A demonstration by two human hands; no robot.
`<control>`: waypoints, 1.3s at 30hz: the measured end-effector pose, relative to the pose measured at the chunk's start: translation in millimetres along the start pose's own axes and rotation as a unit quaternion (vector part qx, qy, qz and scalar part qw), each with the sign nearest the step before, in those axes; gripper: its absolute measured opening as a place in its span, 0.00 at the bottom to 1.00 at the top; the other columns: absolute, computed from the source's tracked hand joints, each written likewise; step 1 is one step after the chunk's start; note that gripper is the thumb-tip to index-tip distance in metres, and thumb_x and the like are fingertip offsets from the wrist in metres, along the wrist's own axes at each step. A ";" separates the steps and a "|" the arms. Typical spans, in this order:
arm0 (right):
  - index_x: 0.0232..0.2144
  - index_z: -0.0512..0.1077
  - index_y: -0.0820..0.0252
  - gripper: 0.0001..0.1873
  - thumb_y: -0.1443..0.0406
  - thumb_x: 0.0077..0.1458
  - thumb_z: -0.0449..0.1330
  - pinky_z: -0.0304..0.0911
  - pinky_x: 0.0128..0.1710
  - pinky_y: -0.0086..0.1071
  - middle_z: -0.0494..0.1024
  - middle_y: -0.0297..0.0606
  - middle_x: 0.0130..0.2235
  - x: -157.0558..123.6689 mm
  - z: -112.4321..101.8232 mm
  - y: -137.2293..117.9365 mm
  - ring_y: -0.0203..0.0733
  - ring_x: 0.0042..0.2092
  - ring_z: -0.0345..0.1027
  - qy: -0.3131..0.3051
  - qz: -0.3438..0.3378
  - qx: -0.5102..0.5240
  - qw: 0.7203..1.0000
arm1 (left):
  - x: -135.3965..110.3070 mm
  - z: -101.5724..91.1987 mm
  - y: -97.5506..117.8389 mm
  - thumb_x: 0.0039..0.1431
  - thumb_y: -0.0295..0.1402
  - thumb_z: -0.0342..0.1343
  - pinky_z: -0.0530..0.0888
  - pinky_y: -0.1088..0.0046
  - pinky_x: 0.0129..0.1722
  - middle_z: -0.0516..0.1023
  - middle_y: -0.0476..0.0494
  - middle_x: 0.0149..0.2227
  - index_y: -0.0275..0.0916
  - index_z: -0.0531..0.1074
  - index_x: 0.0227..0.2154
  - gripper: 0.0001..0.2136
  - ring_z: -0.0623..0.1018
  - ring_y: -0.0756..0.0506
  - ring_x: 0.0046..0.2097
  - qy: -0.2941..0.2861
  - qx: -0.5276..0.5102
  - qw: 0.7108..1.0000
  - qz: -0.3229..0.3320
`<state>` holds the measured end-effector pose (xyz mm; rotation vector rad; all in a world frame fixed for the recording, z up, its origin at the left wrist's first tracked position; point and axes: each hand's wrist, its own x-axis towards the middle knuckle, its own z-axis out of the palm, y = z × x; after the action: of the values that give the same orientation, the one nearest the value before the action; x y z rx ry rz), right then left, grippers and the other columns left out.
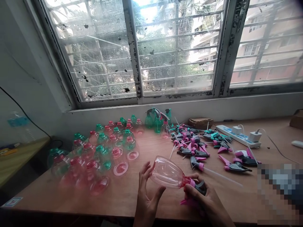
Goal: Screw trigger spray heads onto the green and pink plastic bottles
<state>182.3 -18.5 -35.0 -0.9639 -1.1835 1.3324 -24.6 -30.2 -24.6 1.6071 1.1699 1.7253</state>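
Note:
A clear pink spray bottle (167, 172) lies tilted on its side in the air, above the table's front part. My left hand (149, 195) curls loosely round its base, fingertips at the far side and thumb along the lower edge. At the neck, my right hand (201, 197) grips a grey and pink trigger sprayer (200, 187), whose pink collar meets the bottle mouth. The sprayer's pink lever shows below that hand, and its body is partly hidden by the fingers. Whether the collar is tight I cannot tell.
Several open pink and green bottles (115, 154) stand at left. Loose trigger sprayers (191, 142) with tubes lie in a heap at right. Bottles with sprayers fitted (158, 123) stand by the wall. A power strip (236, 136) and cardboard (201, 122) are farther back.

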 end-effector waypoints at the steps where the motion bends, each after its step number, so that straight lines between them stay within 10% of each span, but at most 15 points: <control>1: 0.38 0.72 0.59 0.23 0.48 0.50 0.67 0.64 0.22 0.29 0.79 0.33 0.22 0.3 -0.7 0.3 0.40 0.23 0.70 0.002 0.001 0.007 1.000 | -0.3 0.3 0.1 0.58 0.40 0.62 0.57 0.49 0.66 0.62 0.38 0.65 0.47 0.68 0.56 0.23 0.59 0.33 0.68 -0.002 0.002 1.000 0.010; 39: 0.35 0.73 0.60 0.22 0.49 0.48 0.69 0.67 0.26 0.31 0.78 0.33 0.22 -1.8 5.0 -2.8 0.41 0.25 0.71 0.029 -0.022 0.001 0.999 | 3.3 -2.8 2.0 0.53 0.39 0.67 0.61 0.52 0.64 0.62 0.38 0.66 0.46 0.66 0.58 0.29 0.61 0.33 0.67 -0.043 0.005 0.999 -0.029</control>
<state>178.2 -21.1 -31.5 -0.9642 -1.1519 1.2621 -27.5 -29.1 -21.0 1.6213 1.1725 1.6000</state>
